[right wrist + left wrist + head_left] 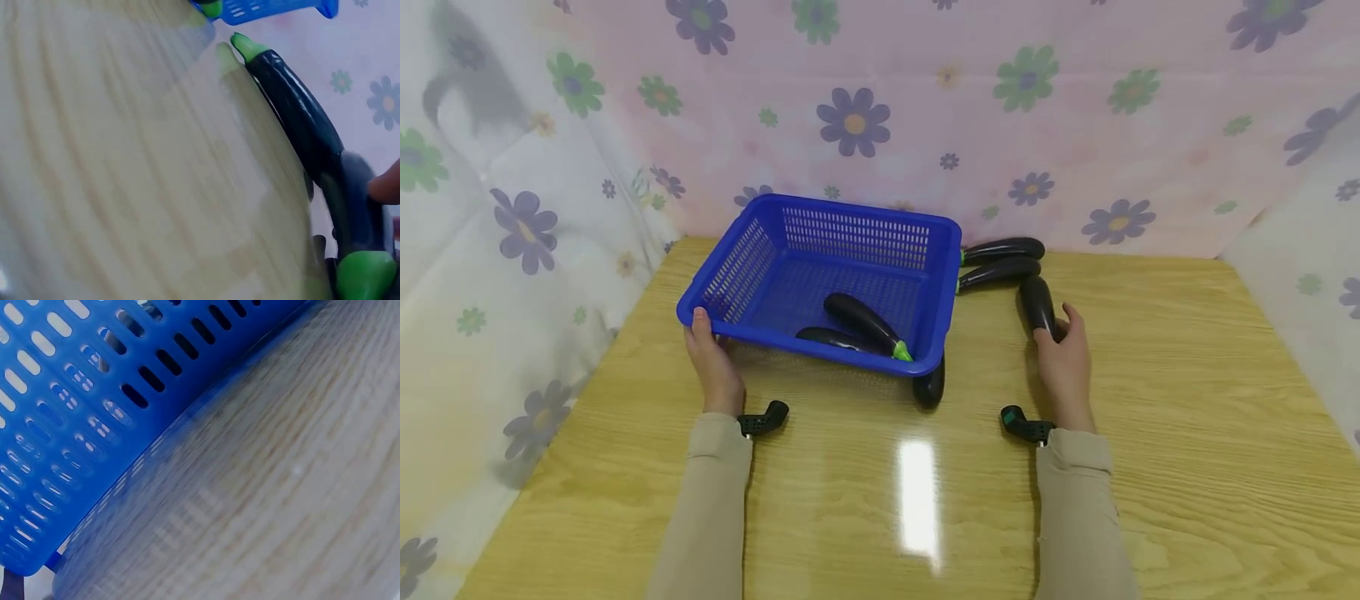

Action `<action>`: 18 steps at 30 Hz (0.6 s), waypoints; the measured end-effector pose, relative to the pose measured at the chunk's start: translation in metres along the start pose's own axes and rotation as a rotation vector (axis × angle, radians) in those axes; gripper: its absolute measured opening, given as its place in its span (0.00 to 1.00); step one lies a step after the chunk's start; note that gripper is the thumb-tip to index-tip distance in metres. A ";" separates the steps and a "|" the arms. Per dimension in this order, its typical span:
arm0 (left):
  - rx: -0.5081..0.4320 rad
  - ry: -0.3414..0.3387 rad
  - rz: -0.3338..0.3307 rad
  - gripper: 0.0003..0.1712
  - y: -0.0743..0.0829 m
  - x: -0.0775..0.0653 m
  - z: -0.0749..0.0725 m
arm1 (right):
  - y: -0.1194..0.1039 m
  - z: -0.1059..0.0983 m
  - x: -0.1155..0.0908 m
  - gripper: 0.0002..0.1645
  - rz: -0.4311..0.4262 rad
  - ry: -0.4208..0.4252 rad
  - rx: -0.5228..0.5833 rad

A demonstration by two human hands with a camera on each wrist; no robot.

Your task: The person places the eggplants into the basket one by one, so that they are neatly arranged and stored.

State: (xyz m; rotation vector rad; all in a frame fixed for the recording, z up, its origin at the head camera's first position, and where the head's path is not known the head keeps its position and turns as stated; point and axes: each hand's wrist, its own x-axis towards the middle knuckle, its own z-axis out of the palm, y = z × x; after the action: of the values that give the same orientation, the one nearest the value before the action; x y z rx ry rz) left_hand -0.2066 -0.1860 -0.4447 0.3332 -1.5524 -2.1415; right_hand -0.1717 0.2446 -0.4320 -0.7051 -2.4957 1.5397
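Observation:
My left hand (pixel 713 367) grips the near left corner of a blue plastic basket (pixel 820 343), thumb over the rim. The basket's slotted wall (pixel 94 419) fills the upper left of the left wrist view. Inside it lie two dark eggplants, one of them (pixel 861 321) with its green stem end by the near wall. To the right, my right hand (pixel 1066 371) holds another eggplant (pixel 1037 304) on the table, its green cap (pixel 365 275) showing in the right wrist view. One more eggplant (pixel 929 387) pokes out below the basket's near right corner.
Two eggplants lie side by side right of the basket, the nearer one (pixel 1000 272) close to the held one. The wooden table (pixel 850 500) ends against a flowered cloth (pixel 910 158) at the back. Dark camera mounts (pixel 763 418) jut inward from both wrists.

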 end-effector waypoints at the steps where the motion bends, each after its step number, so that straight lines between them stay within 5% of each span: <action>1: -0.021 -0.017 -0.010 0.28 0.000 0.001 -0.001 | 0.001 -0.001 -0.001 0.36 0.008 0.020 0.026; 8: -0.149 -0.076 -0.062 0.33 0.000 0.002 -0.006 | 0.008 -0.005 -0.007 0.32 0.043 0.110 0.273; 18: -0.176 -0.104 -0.016 0.31 0.004 0.002 -0.004 | -0.002 0.001 -0.014 0.30 -0.018 0.150 0.892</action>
State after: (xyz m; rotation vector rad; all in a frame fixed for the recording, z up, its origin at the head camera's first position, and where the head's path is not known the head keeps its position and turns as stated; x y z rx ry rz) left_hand -0.2058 -0.1915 -0.4425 0.1775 -1.4059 -2.3209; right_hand -0.1602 0.2362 -0.4287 -0.5878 -1.4391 2.2016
